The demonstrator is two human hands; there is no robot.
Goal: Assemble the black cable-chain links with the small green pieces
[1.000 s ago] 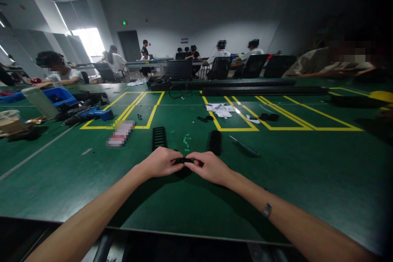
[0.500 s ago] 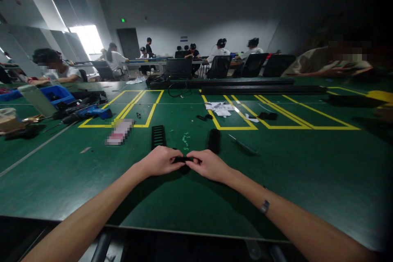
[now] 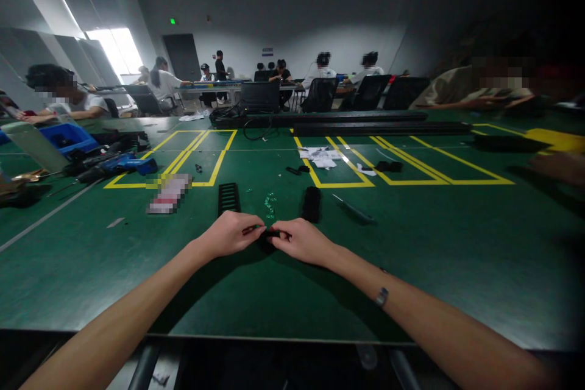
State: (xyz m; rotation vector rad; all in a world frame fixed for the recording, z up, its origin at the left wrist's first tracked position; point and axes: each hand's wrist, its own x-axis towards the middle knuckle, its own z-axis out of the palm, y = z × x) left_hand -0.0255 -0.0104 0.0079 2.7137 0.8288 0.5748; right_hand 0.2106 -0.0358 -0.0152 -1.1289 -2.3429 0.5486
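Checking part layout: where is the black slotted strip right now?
Head view: the black slotted strip lies on the green table just beyond the left hand, left of the small green bits.

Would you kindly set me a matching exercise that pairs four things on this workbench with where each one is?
Things:
1. small black part
2. blue drill
3. white papers
4. wristwatch

Places:
A. on the right wrist
B. at the left of the table, near the blue bin
C. pinched between the left hand and right hand
D. across a yellow line, beyond the hands

Pairs: 1-C; 2-B; 3-D; 4-A
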